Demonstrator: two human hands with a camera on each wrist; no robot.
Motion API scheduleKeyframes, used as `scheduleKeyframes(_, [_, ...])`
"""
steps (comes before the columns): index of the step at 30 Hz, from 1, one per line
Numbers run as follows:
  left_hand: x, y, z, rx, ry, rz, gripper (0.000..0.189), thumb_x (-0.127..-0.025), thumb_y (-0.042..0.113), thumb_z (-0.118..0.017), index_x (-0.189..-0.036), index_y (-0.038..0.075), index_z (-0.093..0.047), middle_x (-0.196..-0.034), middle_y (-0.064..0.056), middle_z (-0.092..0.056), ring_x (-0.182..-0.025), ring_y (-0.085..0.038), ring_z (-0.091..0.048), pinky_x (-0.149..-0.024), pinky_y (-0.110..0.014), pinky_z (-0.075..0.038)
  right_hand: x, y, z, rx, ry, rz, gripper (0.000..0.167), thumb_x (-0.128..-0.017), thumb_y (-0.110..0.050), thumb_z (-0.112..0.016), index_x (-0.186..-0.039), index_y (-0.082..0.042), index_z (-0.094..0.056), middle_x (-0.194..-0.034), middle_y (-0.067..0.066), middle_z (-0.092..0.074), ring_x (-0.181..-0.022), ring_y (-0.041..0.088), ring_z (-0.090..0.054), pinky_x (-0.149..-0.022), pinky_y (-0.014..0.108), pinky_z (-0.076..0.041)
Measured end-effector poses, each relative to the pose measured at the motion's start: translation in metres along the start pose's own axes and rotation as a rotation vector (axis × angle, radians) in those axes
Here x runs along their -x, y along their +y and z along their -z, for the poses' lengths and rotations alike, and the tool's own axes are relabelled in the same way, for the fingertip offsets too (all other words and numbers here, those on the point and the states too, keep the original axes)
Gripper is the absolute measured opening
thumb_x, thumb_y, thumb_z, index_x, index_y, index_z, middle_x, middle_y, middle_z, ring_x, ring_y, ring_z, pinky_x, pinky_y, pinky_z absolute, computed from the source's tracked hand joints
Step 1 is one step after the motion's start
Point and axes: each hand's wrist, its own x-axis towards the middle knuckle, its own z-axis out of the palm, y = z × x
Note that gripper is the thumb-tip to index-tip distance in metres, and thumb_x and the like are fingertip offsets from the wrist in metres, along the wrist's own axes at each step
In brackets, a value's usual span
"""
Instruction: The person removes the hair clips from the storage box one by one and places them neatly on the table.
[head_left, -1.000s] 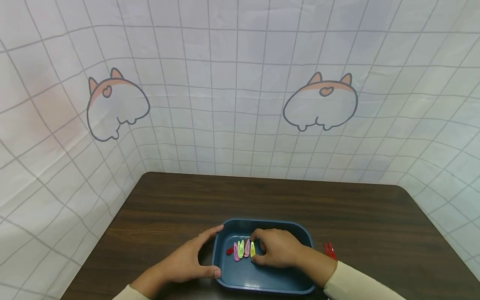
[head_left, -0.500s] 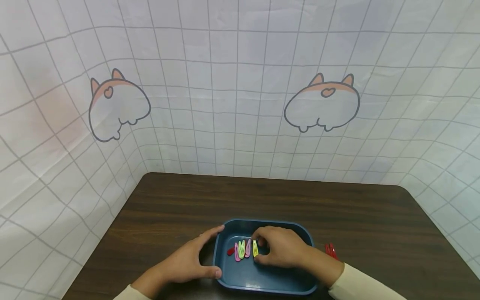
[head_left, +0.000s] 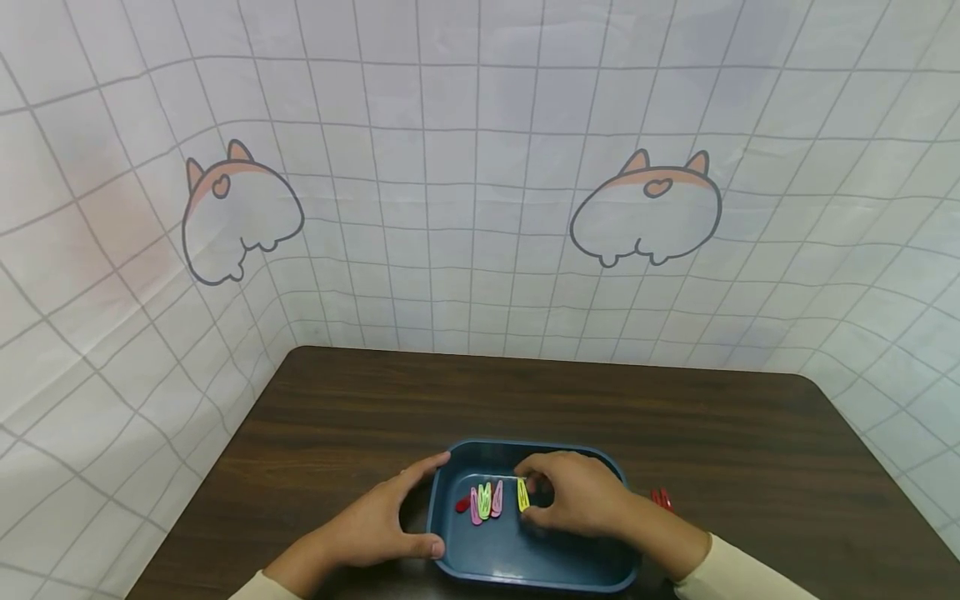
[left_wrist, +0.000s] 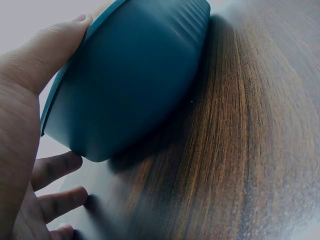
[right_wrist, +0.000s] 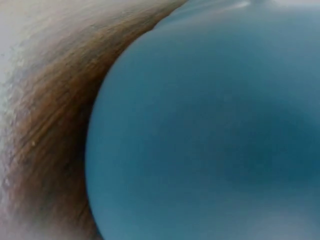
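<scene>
In the head view my right hand (head_left: 581,493) pinches a yellow snap hair clip (head_left: 522,495) by its two ends, between thumb and index finger, low inside a blue tray (head_left: 540,575). To its left lie pink hair clips (head_left: 476,506), a light green clip (head_left: 485,500) and a red piece (head_left: 462,504), close side by side. My left hand (head_left: 375,518) spans the tray's left side with thumb and index finger spread against it. The left wrist view shows that thumb (left_wrist: 55,47) along the rim and the fingers apart. The right wrist view shows only the tray wall (right_wrist: 190,130).
Red clips (head_left: 662,499) lie on the dark wooden table (head_left: 360,392) to the right of the tray, partly hidden by my right forearm. A white grid-patterned curtain (head_left: 450,208) stands behind the table and along its sides.
My right hand has moved right with the yellow hair clip, widening the gap from the other clips. The left hand stays at the tray's left side.
</scene>
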Motion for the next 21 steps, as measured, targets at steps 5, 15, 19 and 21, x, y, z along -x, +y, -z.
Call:
scheduleKeyframes(5, [0.001, 0.0, 0.001, 0.001, 0.004, -0.013, 0.098, -0.081, 0.053, -0.084, -0.159, 0.044, -0.025, -0.16, -0.005, -0.039, -0.142, -0.039, -0.04, -0.106, -0.072, -0.034, 0.006, 0.0, 0.006, -0.025, 0.032, -0.003, 0.048, -0.082, -0.036, -0.086, -0.122, -0.013, -0.072, -0.089, -0.017, -0.064, -0.078, 0.004, -0.057, -0.068, 0.028, -0.049])
scheduleKeyframes(15, [0.001, 0.002, -0.001, -0.002, 0.003, -0.005, 0.098, -0.081, 0.053, -0.084, -0.16, 0.043, -0.026, -0.159, -0.006, -0.039, -0.142, -0.04, -0.04, -0.105, -0.073, -0.033, 0.02, 0.007, 0.02, -0.066, 0.044, -0.045, 0.049, -0.082, -0.034, -0.087, -0.124, -0.013, -0.071, -0.09, -0.019, -0.064, -0.083, 0.005, -0.06, -0.069, 0.029, -0.051])
scheduleKeyframes(19, [0.001, 0.001, -0.001, -0.004, 0.005, -0.009, 0.098, -0.081, 0.053, -0.084, -0.159, 0.045, -0.025, -0.159, -0.006, -0.039, -0.142, -0.04, -0.04, -0.105, -0.073, -0.033, 0.026, 0.009, 0.024, -0.079, 0.064, -0.047, 0.05, -0.082, -0.033, -0.087, -0.124, -0.012, -0.07, -0.091, -0.019, -0.065, -0.086, 0.005, -0.062, -0.069, 0.028, -0.051])
scheduleKeyframes(21, [0.001, 0.001, -0.001, -0.007, 0.006, -0.01, 0.098, -0.081, 0.053, -0.084, -0.159, 0.045, -0.025, -0.159, -0.005, -0.039, -0.142, -0.04, -0.04, -0.105, -0.073, -0.034, 0.03, 0.011, 0.026, -0.083, 0.074, -0.046, 0.05, -0.082, -0.033, -0.087, -0.124, -0.012, -0.071, -0.091, -0.02, -0.064, -0.087, 0.004, -0.062, -0.07, 0.028, -0.052])
